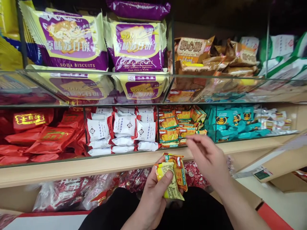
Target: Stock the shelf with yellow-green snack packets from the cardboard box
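Observation:
Two small biscuit packets are in my left hand (159, 188), its thumb pressed across the front one. That front packet (169, 183) is pale yellow with fine print. Behind it shows an orange packet (179, 172) with white lettering. My right hand (211, 159) is raised at the front of the compartment of small orange-and-yellow packets (169, 123). Its fingers are loosely bent and apart, slightly blurred, with nothing visible in them. Just behind its fingertips, a yellow packet edge shows in the compartment.
Clear dividers (158, 127) split the lower shelf. Red packets (52, 137) and white packets (124, 124) lie left, teal packets (236, 118) right. Large purple soda biscuit packs (69, 41) fill the shelf above. Below the wooden shelf edge (72, 171) are plastic bags (64, 193) of red packets.

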The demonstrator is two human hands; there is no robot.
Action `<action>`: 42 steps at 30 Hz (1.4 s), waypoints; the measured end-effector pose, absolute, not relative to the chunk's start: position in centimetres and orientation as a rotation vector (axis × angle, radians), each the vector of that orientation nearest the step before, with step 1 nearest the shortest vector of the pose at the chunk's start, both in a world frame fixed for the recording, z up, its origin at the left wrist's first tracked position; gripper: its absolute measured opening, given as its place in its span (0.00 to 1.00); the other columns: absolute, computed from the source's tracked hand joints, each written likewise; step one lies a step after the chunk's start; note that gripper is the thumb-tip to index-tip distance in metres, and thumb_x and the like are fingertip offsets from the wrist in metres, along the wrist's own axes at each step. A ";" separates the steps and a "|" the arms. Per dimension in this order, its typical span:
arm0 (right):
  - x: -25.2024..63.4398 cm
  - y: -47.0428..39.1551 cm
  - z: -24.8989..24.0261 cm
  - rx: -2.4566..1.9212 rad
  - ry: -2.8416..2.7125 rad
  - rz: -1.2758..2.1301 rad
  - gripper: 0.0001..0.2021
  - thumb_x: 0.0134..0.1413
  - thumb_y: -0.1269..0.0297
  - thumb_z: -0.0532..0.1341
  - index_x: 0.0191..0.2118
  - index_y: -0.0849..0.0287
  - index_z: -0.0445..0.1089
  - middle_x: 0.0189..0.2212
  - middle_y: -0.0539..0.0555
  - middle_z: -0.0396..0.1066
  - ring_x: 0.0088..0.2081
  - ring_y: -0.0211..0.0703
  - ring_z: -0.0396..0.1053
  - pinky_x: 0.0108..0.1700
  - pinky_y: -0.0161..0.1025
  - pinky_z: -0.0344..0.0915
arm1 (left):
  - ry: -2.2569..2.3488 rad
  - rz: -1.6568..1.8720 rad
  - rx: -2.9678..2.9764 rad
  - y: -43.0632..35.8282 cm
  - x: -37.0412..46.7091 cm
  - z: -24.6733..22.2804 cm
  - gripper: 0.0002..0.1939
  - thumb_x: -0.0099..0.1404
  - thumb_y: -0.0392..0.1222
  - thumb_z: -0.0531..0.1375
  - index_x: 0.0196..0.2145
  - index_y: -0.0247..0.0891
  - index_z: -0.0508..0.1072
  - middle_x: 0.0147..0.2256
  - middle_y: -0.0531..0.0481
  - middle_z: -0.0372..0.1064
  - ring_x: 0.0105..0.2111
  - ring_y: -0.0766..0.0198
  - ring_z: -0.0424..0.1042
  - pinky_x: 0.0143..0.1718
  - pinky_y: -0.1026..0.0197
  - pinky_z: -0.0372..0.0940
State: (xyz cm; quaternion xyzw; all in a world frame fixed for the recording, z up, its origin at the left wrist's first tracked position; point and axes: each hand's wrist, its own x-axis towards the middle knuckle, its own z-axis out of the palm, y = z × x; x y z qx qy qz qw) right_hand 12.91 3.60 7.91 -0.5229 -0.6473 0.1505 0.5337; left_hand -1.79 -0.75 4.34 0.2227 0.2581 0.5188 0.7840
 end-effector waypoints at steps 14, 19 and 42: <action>13.0 0.0 3.2 -0.975 -0.587 1.093 0.10 0.38 0.61 0.68 0.27 0.57 0.67 0.25 0.47 0.69 0.23 0.35 0.65 0.22 0.33 0.66 | 0.703 1.204 0.550 -1.4 -0.6 3.2 0.17 0.55 0.32 0.62 0.42 0.43 0.64 0.32 0.54 0.73 0.31 0.67 0.72 0.35 0.63 0.65; 13.0 -0.5 3.1 -0.907 -0.635 1.221 0.09 0.41 0.62 0.67 0.27 0.56 0.66 0.27 0.47 0.69 0.27 0.37 0.67 0.26 0.36 0.69 | 0.793 1.305 0.664 -0.9 -0.4 2.7 0.18 0.52 0.34 0.65 0.39 0.43 0.65 0.33 0.55 0.72 0.30 0.68 0.71 0.33 0.65 0.65; 14.1 -1.5 3.6 -1.227 -1.819 0.950 0.08 0.56 0.62 0.53 0.29 0.56 0.65 0.25 0.48 0.66 0.29 0.37 0.64 0.33 0.33 0.59 | 0.738 1.025 0.846 -0.5 -1.6 2.7 0.22 0.44 0.33 0.69 0.38 0.39 0.69 0.29 0.54 0.72 0.27 0.68 0.70 0.31 0.66 0.66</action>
